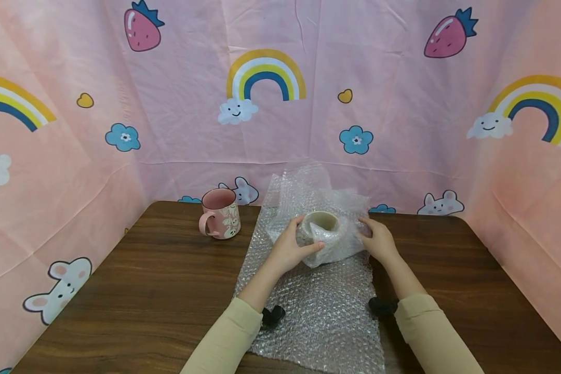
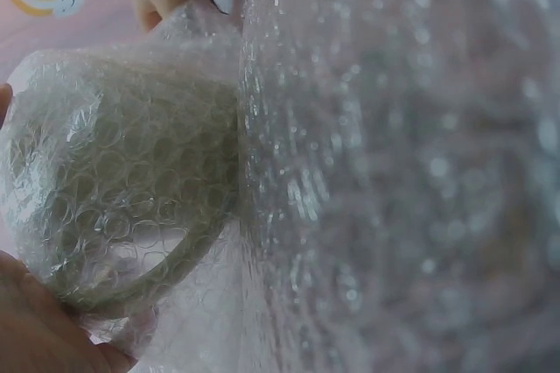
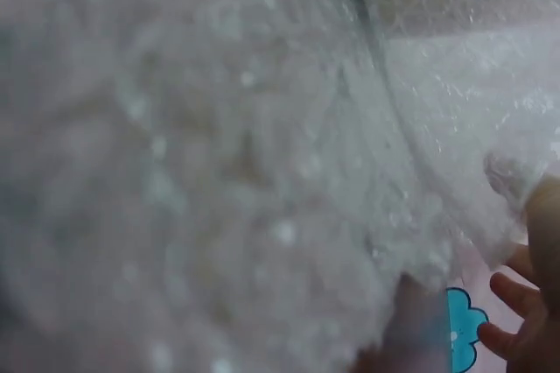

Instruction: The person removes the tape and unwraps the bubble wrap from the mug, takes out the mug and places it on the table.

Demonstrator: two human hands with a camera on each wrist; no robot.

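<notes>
A cream mug (image 1: 324, 220) stands on the bubble wrap, its side covered by a layer of the same wrap and its mouth facing up. Through the bubbles in the left wrist view, its curved handle (image 2: 144, 290) shows. My left hand (image 1: 290, 248) grips the wrapped mug from the left, thumb across the front and fingers round the far side. On the right, my right hand (image 1: 378, 240) pinches the loose edge of the bubble wrap (image 1: 350, 228) beside the mug. Several of its fingers (image 3: 512, 303) show past the film in the right wrist view.
A pink mug (image 1: 221, 214) with a bunny print stands to the left on the brown wooden table (image 1: 177, 291). The bubble wrap sheet runs from the back edge to the front. Pink patterned cloth (image 1: 280, 135) hangs round the back and sides.
</notes>
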